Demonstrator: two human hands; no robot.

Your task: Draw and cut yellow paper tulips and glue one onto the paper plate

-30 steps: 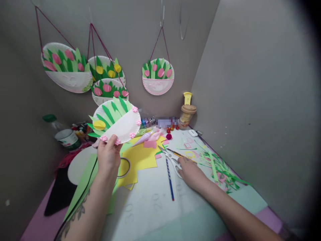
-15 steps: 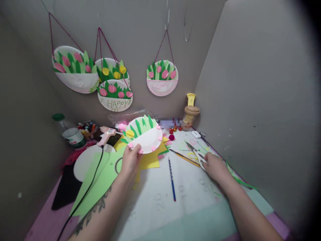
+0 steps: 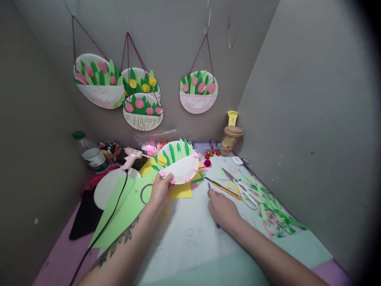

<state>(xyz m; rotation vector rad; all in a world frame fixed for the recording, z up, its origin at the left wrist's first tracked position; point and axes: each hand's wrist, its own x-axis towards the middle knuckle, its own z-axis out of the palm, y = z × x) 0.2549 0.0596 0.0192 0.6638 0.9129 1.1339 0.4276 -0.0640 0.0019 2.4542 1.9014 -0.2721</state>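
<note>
White paper, in the shape of a plate [image 3: 183,169] with a half-plate front, is pinched at its lower left edge by the left hand [image 3: 160,188], the thumb over the front. It is tilted and held over the far middle of the table [image 3: 190,258]. Green paper leaves rise behind its front, a yellow flower [image 3: 162,160] sits at their left end, and small pink flowers [image 3: 195,155] dot the curved rim.

The right hand [image 3: 223,208] is lowered over a pencil [image 3: 209,186], whose point shows beyond the fingertips and whose other end shows below the palm; whether the fingers have closed around it, I cannot tell.

Just beyond this hand lies a thin black-and-orange tool [image 3: 228,190], with white-handled scissors [image 3: 242,188] next to it, blades pointing away. Farther right is a heap of green and pink paper scraps [image 3: 279,218]. Yellow paper [image 3: 183,192] lies beneath the held plate, and light green paper [image 3: 119,220] spreads left of it, near a pink glue gun [image 3: 131,159] and a green-capped bottle [image 3: 94,159]. On the wall hang four finished-looking flower plates [image 3: 199,104] on dark red strings.
</note>
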